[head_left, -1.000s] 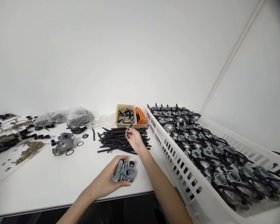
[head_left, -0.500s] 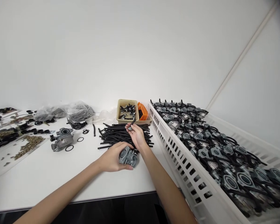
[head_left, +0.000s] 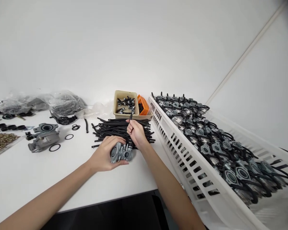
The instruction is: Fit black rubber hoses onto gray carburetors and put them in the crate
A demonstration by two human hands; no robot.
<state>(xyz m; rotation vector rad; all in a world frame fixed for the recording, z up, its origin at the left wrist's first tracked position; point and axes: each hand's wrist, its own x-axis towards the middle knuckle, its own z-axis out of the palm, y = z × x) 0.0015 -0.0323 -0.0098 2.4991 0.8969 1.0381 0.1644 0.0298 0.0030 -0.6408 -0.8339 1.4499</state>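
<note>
A grey metal carburetor [head_left: 122, 152] rests in my left hand [head_left: 104, 155], whose fingers and thumb are wrapped round its left side. Its round bores face up and towards me. Just beyond it, my right hand [head_left: 136, 132] pinches a small part with a black rubber stem [head_left: 131, 117]; the fingers hide its lower end. Under and behind both hands lies a pile of black rubber hoses [head_left: 110, 129]. A beige tray [head_left: 114, 110] behind the pile holds several small metal parts with black stems.
A white slatted crate [head_left: 180, 156] full of carburetors with hoses stands along the right. To the left are another carburetor [head_left: 46, 135], black O-rings [head_left: 54, 147], bagged parts [head_left: 67, 102] and brass pieces [head_left: 2, 142]. An orange basket [head_left: 145, 107] sits beside the tray.
My view has shifted, so most things appear further left and higher. The right hand has turned its grip on the black-stemmed part, whose metal end no longer shows. The carburetor is still held.
</note>
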